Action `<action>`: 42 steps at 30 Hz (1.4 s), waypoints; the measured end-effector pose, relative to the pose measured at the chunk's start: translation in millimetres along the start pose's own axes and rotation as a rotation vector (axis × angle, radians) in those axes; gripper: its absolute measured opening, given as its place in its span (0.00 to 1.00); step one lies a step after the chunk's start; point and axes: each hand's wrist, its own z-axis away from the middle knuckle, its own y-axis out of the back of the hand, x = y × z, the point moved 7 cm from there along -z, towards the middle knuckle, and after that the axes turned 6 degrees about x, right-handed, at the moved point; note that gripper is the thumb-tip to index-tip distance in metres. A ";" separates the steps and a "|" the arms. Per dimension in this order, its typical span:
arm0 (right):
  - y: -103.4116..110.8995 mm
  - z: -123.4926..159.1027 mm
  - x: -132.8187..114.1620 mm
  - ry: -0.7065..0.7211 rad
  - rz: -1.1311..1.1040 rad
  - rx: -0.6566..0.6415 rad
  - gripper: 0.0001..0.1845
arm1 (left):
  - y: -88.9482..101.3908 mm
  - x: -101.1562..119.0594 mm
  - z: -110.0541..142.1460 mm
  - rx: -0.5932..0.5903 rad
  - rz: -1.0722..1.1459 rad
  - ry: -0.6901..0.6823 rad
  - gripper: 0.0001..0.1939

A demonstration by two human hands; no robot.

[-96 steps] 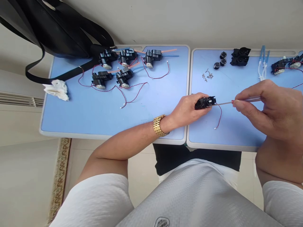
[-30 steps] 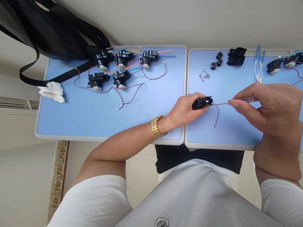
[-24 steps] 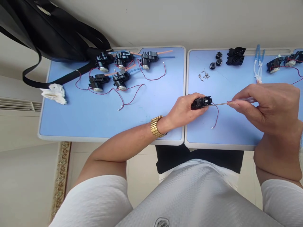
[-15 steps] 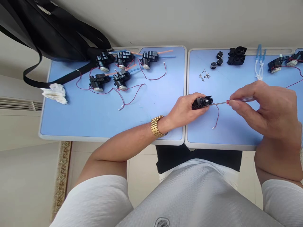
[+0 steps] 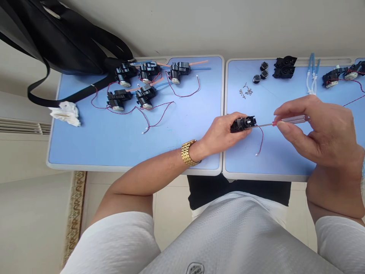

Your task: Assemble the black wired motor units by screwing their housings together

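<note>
My left hand grips a small black plastic housing at the fingertips, just above the join of the two blue tables. A twisted red wire hangs from the housing onto the right table. My right hand holds a slim screwdriver with a clear handle and red collar between thumb and fingers. Its metal shaft runs left to the housing, and its tip looks to meet the housing's right end. The exact contact is too small to tell.
Several wired black assemblies with blue and orange tubes lie on the left table, beside a black bag and a crumpled tissue. The right table holds small screws, round black parts, black housings and clear tubing.
My right hand's fingers have shifted on the screwdriver, and more of its clear handle shows. The left hand and housing stay nearly still, and the view has drifted slightly.
</note>
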 end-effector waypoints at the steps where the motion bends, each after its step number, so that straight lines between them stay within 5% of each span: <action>1: -0.1 0.3 -1.1 -0.010 -0.013 -0.003 0.04 | 0.1 0.2 -0.1 -0.001 -0.004 0.001 0.17; 6: 1.4 0.0 -3.5 -0.003 0.038 0.042 0.05 | 0.7 1.8 0.1 -0.004 -0.016 -0.004 0.16; 13: 3.5 -0.9 3.1 0.057 0.178 0.120 0.20 | 1.1 2.4 0.4 -0.011 -0.016 -0.003 0.17; 22: -1.6 -0.7 -1.4 -0.038 -0.028 0.027 0.02 | 0.5 0.1 -0.7 -0.004 0.002 0.026 0.19; 34: 2.4 -0.6 7.2 -0.005 0.151 0.150 0.21 | 0.9 2.5 -0.1 -0.008 -0.030 0.010 0.16; 42: -0.3 0.2 2.4 -0.091 -0.010 -0.005 0.02 | 1.1 1.3 -0.2 -0.016 -0.026 0.028 0.18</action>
